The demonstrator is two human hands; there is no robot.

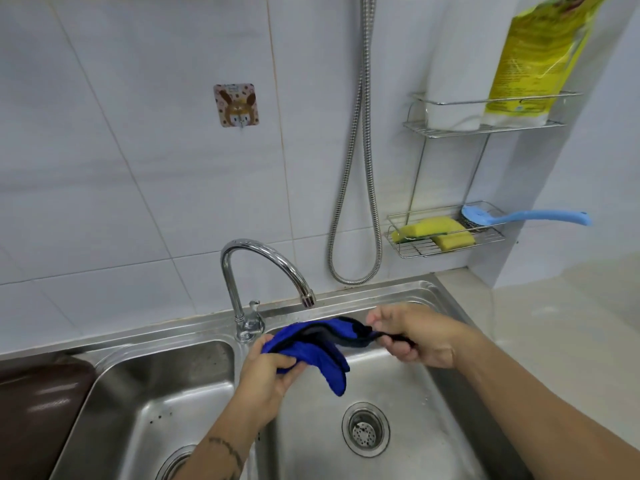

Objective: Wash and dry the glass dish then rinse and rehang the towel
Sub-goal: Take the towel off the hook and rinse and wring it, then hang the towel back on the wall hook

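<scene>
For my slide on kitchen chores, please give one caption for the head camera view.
Both hands, left hand and right hand, hold a blue towel over the right sink basin, below the tap.

Single view only, head-worn, wide-angle. Looks forward and down from standing height over a double steel sink (450,306), close in. Faces a white tiled wall (138,168) square-on, slightly tilted; straight lines bow toward the frame edges. Faucet (263,268) sits near frame centre, right basin drain (365,429) low centre. Both forearms enter from the bottom edge, left hand (266,372) and right hand (415,336) at arm's length over the right basin. Wall rack (446,233) upper right, sticker hook (236,105) upper left of centre. Table (571,323) runs off right. No second view to overlap.
</scene>
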